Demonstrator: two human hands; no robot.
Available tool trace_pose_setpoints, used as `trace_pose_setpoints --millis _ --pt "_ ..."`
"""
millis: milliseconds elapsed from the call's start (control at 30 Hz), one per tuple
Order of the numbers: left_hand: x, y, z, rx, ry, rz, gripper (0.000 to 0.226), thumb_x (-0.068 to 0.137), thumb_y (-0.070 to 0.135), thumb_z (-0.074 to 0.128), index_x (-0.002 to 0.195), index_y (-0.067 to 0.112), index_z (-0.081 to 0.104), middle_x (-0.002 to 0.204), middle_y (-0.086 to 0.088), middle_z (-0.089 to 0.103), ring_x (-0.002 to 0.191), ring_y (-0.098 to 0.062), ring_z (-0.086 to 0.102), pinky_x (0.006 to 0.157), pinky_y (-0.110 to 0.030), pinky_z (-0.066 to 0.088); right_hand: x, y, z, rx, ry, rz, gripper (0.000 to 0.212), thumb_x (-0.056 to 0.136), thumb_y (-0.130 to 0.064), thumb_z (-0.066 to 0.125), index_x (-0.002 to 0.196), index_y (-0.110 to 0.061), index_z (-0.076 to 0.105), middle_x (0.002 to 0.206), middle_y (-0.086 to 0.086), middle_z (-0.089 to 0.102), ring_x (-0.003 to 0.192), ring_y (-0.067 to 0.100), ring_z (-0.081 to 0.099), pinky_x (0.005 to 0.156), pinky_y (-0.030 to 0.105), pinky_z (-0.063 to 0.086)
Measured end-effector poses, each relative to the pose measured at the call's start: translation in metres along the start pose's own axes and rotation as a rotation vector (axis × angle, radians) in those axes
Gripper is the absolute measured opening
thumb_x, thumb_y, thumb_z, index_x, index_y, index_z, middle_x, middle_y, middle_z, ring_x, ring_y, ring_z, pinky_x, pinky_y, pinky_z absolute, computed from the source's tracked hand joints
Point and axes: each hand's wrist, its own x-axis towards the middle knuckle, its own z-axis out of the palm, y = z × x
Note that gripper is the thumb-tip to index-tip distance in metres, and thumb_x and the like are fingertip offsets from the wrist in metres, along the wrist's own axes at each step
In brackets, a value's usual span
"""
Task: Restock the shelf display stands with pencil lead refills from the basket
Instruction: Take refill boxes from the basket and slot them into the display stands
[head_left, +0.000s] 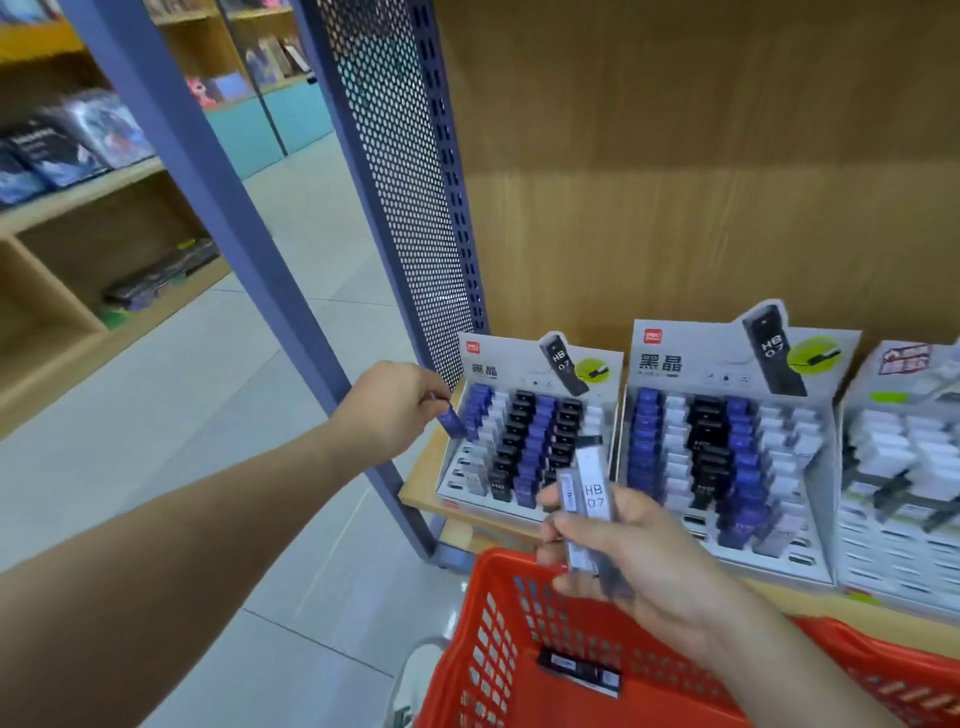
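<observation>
Red basket (488, 623) holds 1 black refill (579, 671).

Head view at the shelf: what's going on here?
A person is restocking pencil lead refills. The left hand pinches a blue refill at the left edge of the leftmost display stand. The right hand grips several grey refills over the red basket, where another refill lies.
</observation>
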Motion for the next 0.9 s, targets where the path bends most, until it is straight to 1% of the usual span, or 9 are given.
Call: trace_pose_setpoints --millis 133,233,400,500,567,633,700,800,900 --pt "0.003 -0.012 0.017 -0.001 -0.030 0.056 0.016 0.094 0.023 0.056 0.097 0.020 0.072 0.091 0.002 0.071 0.084 -0.018 0.060 0.070 -0.027 0.041 0.002 0.025 0.002 0.131 -0.025 0.092 0.017 0.091 0.002 0.058 0.103 -0.002 0.070 0.080 0.017 0.067 0.068 0.027 0.067 0.054 0.034 0.056" --pt "0.005 -0.017 0.028 -0.043 -0.024 0.058 0.016 0.094 0.025 0.057 0.096 0.021 0.072 0.089 0.004 0.071 0.081 -0.016 0.059 0.067 -0.025 0.037 0.005 0.034 0.007 0.105 -0.025 0.131 0.015 0.091 0.003 0.059 0.104 0.001 0.067 0.075 0.016 0.067 0.065 0.026 0.066 0.055 0.033 0.057" --pt "0.006 -0.015 0.032 -0.085 -0.028 0.052 0.018 0.093 0.023 0.059 0.103 0.019 0.074 0.105 0.003 0.072 0.097 -0.016 0.062 0.078 -0.023 0.041 0.005 0.031 0.003 0.134 0.026 0.120 0.016 0.090 0.001 0.060 0.101 0.002 0.070 0.076 0.018 0.066 0.065 0.028 0.066 0.055 0.033 0.058" --pt "0.008 -0.013 0.032 -0.068 -0.029 0.090 0.019 0.093 0.022 0.059 0.105 0.018 0.073 0.108 0.003 0.071 0.101 -0.016 0.062 0.081 -0.021 0.039 0.006 0.028 -0.003 0.195 0.044 0.092 0.017 0.088 -0.001 0.060 0.095 -0.001 0.076 0.081 0.018 0.068 0.071 0.029 0.068 0.060 0.035 0.059" --pt "0.008 -0.011 0.032 -0.043 -0.030 0.122 0.020 0.093 0.022 0.059 0.105 0.016 0.073 0.108 0.002 0.071 0.101 -0.017 0.062 0.082 -0.022 0.040 0.005 0.027 -0.005 0.232 0.052 0.075 0.017 0.083 -0.004 0.064 0.093 -0.003 0.077 0.087 0.015 0.072 0.075 0.031 0.071 0.062 0.034 0.060" --pt "0.008 -0.008 0.032 -0.036 -0.031 0.145 0.021 0.094 0.022 0.059 0.105 0.014 0.073 0.107 0.001 0.071 0.100 -0.018 0.062 0.084 -0.026 0.043 0.004 0.025 -0.008 0.244 0.055 0.060 0.028 0.075 -0.008 0.067 0.101 0.000 0.075 0.097 0.011 0.075 0.080 0.032 0.073 0.063 0.032 0.060" --pt "0.009 -0.006 0.033 -0.032 -0.034 0.153 0.021 0.094 0.022 0.058 0.106 0.014 0.073 0.107 0.001 0.071 0.101 -0.018 0.061 0.084 -0.027 0.044 0.003 0.023 -0.009 0.246 0.056 0.052 0.036 0.073 -0.010 0.068 0.108 0.000 0.070 0.102 0.009 0.076 0.084 0.031 0.074 0.065 0.031 0.061" --pt "0.013 -0.005 0.034 -0.010 -0.060 0.166 0.022 0.094 0.023 0.057 0.107 0.014 0.072 0.108 0.000 0.071 0.102 -0.020 0.061 0.083 -0.026 0.042 0.003 0.019 -0.009 0.252 0.073 0.028 0.039 0.073 -0.010 0.067 0.111 -0.002 0.067 0.100 0.007 0.076 0.087 0.032 0.074 0.064 0.031 0.061" --pt "0.014 -0.008 0.034 0.032 -0.057 0.210 0.021 0.093 0.022 0.059 0.106 0.013 0.073 0.106 -0.002 0.071 0.100 -0.022 0.062 0.081 -0.025 0.040 0.005 0.020 -0.012 0.261 0.116 -0.010 0.035 0.077 -0.006 0.066 0.112 -0.003 0.066 0.100 0.005 0.076 0.090 0.032 0.073 0.062 0.027 0.059"
